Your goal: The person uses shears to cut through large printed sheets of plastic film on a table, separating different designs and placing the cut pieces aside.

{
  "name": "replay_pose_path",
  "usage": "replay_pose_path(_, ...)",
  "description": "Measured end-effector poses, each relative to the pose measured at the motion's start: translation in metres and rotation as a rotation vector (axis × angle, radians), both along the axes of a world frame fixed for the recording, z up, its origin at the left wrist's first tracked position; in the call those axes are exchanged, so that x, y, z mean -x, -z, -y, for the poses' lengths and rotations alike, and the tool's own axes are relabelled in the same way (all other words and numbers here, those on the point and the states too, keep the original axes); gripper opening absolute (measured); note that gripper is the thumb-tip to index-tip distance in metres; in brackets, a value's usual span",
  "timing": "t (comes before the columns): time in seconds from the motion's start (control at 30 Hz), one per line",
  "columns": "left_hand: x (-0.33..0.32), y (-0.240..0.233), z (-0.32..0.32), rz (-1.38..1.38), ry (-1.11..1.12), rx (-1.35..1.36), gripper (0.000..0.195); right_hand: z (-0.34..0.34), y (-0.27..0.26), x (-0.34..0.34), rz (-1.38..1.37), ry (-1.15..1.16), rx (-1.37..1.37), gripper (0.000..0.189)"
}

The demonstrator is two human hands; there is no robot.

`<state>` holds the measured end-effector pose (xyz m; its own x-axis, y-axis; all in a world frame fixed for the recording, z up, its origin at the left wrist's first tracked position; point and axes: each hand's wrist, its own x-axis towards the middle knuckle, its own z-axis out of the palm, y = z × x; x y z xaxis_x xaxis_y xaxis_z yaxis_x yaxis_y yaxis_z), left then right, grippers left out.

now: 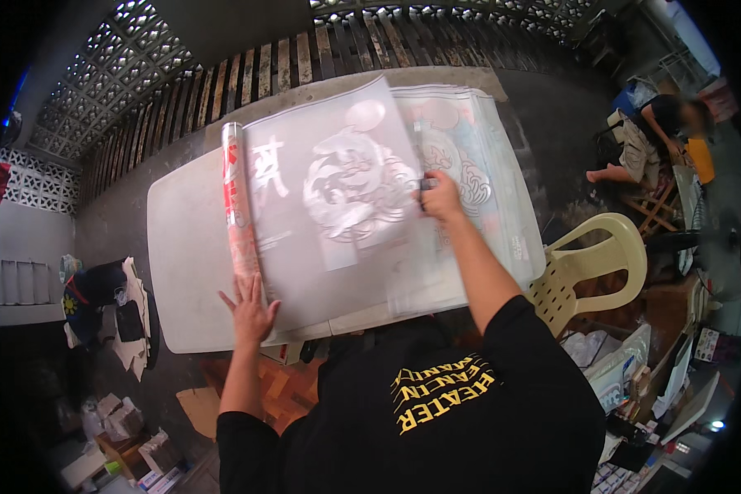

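Observation:
A printed translucent film sheet (278, 259), with a round design of curling waves, spreads over the white table (182, 247). Along its left side stands a rolled-up part of printed film (238, 197) in red and white. My left hand (251, 312) rests on the near end of this roll with fingers spread. At the sheet's right edge, my right hand (443, 196) grips a small dark object (424, 190), too blurred to name exactly. Beneath and to the right lies a stack of similar printed sheets (478, 142).
A cream plastic chair (599, 247) touches the table's right end. Farther right a person (654, 136) sits bent over something. Wooden slats (284, 65) line the far side. Boxes and packets (123, 420) lie at lower left; cluttered shelving (642, 383) is at lower right.

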<state>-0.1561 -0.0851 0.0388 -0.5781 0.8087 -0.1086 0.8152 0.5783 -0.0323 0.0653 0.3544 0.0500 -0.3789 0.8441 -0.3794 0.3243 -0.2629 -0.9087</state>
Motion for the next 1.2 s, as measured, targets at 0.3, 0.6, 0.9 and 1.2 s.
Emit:
replay_pose_path(0.3, -0.044, 0.027, -0.028, 0.232, 0.303, -0.287, 0.083, -0.058, -0.005, -0.164, 0.694, 0.281, -0.858, 0.056)
replay_pose_path(0.6, -0.103, 0.063, -0.079, 0.304, 0.513, -0.393, 0.047, 0.163, -0.006, -0.179, 0.035, -0.287, 0.398, 0.046)
replay_pose_path(0.9, -0.090, 0.031, -0.096, 0.415, 0.510, -0.339, 0.030, 0.256, 0.008, -0.185, 0.028, -0.401, 0.545, 0.047)
replay_pose_path(1.2, -0.152, 0.033, -0.117, 0.477, 0.659, -0.337, 0.062, 0.265, -0.022, -0.168, 0.093, -0.205, 0.516, 0.045)
